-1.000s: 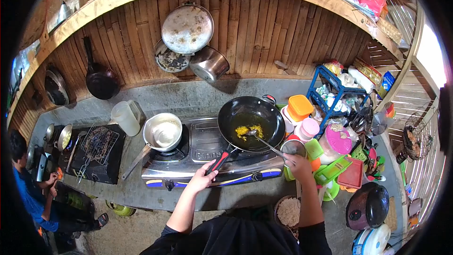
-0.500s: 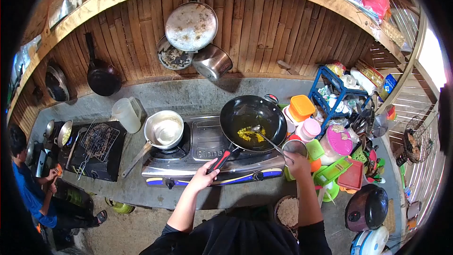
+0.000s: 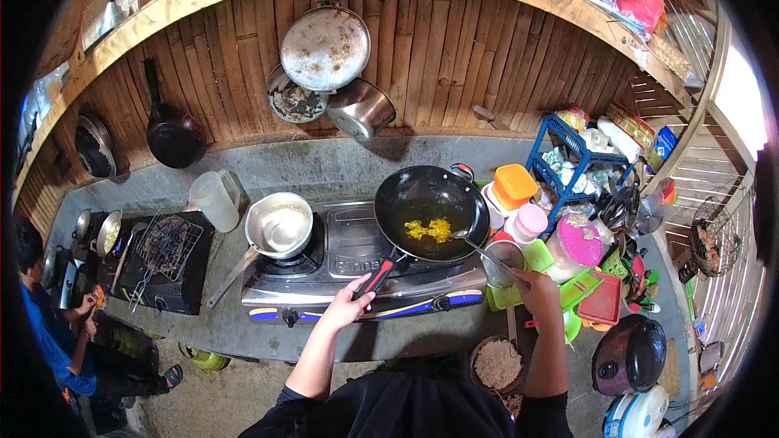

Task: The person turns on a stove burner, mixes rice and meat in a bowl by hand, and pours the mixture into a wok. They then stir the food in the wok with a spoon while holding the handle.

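Note:
My left hand [image 3: 349,307] is closed around the red and black handle of a black wok [image 3: 406,193], which sits on the right burner of a two-burner gas stove [image 3: 345,231]. Oil and a clump of yellow shredded food [image 3: 428,230] lie in the wok. My right hand [image 3: 537,290] grips a long-handled metal spoon [image 3: 488,253]. Its tip rests inside the wok near the right wall, just beside the food. A steel saucepan [image 3: 280,225] stands on the left burner, handle pointing down-left.
Stacked plastic tubs [image 3: 514,186] and a blue rack [image 3: 568,158] crowd the wok's right side. A bowl of rice [image 3: 497,363] sits below my right forearm. A plastic jug [image 3: 214,201] stands left of the saucepan. Another person [image 3: 61,324] works at the far left by a grill rack [image 3: 169,245].
The spoon has drawn back from the yellow food toward the wok's right side as my right hand moved right and down. The food looks more loosely spread. My left hand keeps its hold.

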Demonstrator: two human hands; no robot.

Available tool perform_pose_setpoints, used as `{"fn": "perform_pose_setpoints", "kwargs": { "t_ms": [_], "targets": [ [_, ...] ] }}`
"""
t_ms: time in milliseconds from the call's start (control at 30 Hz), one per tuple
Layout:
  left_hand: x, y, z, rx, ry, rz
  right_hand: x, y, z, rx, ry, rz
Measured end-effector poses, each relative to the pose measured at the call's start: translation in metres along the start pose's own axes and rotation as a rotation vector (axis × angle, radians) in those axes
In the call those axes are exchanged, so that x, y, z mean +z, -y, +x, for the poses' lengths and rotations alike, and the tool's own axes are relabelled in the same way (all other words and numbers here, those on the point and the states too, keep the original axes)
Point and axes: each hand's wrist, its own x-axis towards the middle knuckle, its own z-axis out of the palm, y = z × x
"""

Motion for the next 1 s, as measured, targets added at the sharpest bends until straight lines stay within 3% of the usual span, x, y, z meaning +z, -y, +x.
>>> {"fn": "perform_pose_setpoints", "kwargs": {
  "t_ms": [67,267,500,600,667,1000],
  "targets": [
    [0.0,-0.001,0.0,0.007,0.002,0.005,0.015,0.0,0.003,0.101,0.062,-0.04],
    [-0.001,-0.001,0.0,0.011,0.018,0.001,0.075,-0.009,0.024,0.0,-0.077,0.097],
    [-0.001,0.002,0.002,-0.003,0.022,-0.009,0.092,0.005,0.041,0.08,-0.025,0.139],
    [-0.001,-0.002,-0.001,-0.01,0.018,-0.01,0.073,0.015,0.032,0.139,0.011,0.048],
    [-0.001,-0.003,0.0,-0.013,0.018,-0.001,0.061,0.012,0.023,0.016,-0.024,0.057],
    [0.0,-0.002,-0.001,-0.006,0.011,-0.002,-0.017,0.024,-0.005,0.046,0.036,-0.07]
  ]
}}
